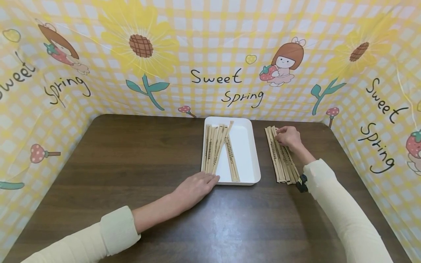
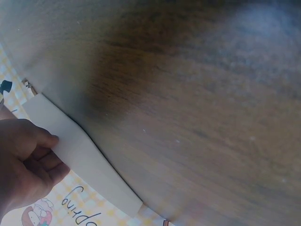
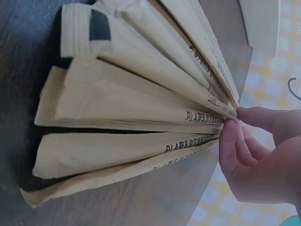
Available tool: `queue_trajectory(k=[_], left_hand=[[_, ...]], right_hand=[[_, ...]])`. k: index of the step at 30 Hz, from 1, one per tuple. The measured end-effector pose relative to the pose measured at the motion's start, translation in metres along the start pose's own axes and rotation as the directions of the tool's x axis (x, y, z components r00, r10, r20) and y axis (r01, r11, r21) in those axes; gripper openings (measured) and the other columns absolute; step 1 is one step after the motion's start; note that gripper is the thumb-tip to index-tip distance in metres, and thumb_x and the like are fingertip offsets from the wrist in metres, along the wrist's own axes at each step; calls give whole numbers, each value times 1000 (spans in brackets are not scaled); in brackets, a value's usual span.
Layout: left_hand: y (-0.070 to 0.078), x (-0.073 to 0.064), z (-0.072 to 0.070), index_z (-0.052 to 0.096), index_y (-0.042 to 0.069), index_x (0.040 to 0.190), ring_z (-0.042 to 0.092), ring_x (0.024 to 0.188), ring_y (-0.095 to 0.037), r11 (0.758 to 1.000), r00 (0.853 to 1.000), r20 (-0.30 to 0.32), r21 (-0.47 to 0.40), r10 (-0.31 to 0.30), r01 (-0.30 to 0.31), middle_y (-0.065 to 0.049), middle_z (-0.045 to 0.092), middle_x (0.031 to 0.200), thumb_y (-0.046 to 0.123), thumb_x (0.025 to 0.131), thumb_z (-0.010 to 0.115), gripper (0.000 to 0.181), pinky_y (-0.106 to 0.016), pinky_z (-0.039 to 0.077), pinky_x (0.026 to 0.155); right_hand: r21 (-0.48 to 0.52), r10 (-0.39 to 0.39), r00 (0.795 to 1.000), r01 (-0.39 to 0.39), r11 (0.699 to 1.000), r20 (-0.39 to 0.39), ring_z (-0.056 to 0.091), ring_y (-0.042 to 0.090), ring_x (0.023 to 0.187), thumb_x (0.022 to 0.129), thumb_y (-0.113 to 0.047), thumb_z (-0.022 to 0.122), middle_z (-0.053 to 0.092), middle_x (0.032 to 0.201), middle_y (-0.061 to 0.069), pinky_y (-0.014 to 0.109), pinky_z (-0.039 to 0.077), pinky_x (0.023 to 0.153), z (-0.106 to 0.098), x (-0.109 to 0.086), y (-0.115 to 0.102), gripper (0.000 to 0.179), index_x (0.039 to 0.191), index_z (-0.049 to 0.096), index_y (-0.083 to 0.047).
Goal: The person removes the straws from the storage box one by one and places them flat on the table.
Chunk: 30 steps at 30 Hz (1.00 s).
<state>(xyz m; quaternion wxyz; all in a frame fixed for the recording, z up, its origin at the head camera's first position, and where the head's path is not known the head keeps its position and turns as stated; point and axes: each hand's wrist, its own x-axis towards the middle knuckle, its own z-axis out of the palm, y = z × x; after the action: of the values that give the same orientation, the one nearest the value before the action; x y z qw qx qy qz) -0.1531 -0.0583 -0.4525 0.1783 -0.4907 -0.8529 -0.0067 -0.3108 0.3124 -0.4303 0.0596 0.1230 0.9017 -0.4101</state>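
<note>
Paper-wrapped straws (image 1: 284,164) in brown sleeves with dark print lie in a loose bundle right of the tray. At the bundle's far end, my right hand (image 1: 289,137) pinches a wrapped straw between thumb and fingers. In the right wrist view, the straws (image 3: 122,99) fan out from the fingertips of the right hand (image 3: 263,150); how many are gripped cannot be told. My left hand (image 1: 197,186) holds the near left corner of the white tray (image 1: 246,153). The left wrist view has the left hand (image 2: 28,160) with its thumb against the tray's outer wall (image 2: 89,160).
Inside the tray, several wrapped straws (image 1: 213,146) lie along the left side, and one straw (image 1: 232,160) slants apart in the middle. The dark wooden table (image 1: 148,146) is enclosed by a yellow checked cloth (image 1: 210,47) at the back and sides.
</note>
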Motion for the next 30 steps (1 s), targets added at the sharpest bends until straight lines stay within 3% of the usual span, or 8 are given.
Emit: queue_trajectory(k=[6, 15, 21, 26, 30], left_hand=[[1, 1, -1, 64, -5, 123, 66, 108, -25, 1000, 1000, 10, -4, -2, 2, -15, 70, 115, -5, 88, 67, 36, -37, 52, 98], [1, 1, -1, 64, -5, 122, 66, 107, -24, 1000, 1000, -2, 3, 5, -5, -14, 70, 115, -5, 87, 68, 35, -36, 52, 97], [0, 1, 0, 65, -5, 121, 67, 107, -24, 1000, 1000, -15, 6, 9, -9, -14, 70, 114, -5, 87, 68, 34, -36, 53, 96], [0, 0, 0, 65, -6, 121, 67, 106, -25, 1000, 1000, -24, -2, 4, -4, -15, 70, 114, -5, 87, 66, 33, -37, 53, 96], [-1, 0, 1, 65, -6, 120, 67, 106, -25, 1000, 999, -36, -9, 6, -6, -15, 70, 113, -5, 87, 66, 33, -37, 53, 96]], right_hand=[[-42, -14, 1000, 14, 999, 1, 64, 9, 64, 91, -6, 65, 67, 103, 22, 23, 58, 62, -1, -2, 2, 32, 120, 63, 7], [-80, -46, 999, 44, 996, -24, 64, 12, 60, 91, -9, 66, 71, 81, 13, 24, 55, 57, -3, -7, 3, 31, 118, 64, 6], [-148, -136, 988, 124, 981, -75, 66, 26, 76, 95, -16, 60, 70, 102, 22, 36, 54, 66, -2, -19, 1, 33, 120, 65, 4], [-249, -314, 947, 289, 924, -67, 67, 35, 90, 98, -16, 53, 69, 111, 23, 47, 54, 74, 6, -36, -3, 32, 120, 66, 3], [-308, -479, 878, 447, 840, -31, 68, 34, 93, 98, -12, 55, 71, 106, 20, 50, 57, 76, 19, -55, -9, 28, 117, 67, 3]])
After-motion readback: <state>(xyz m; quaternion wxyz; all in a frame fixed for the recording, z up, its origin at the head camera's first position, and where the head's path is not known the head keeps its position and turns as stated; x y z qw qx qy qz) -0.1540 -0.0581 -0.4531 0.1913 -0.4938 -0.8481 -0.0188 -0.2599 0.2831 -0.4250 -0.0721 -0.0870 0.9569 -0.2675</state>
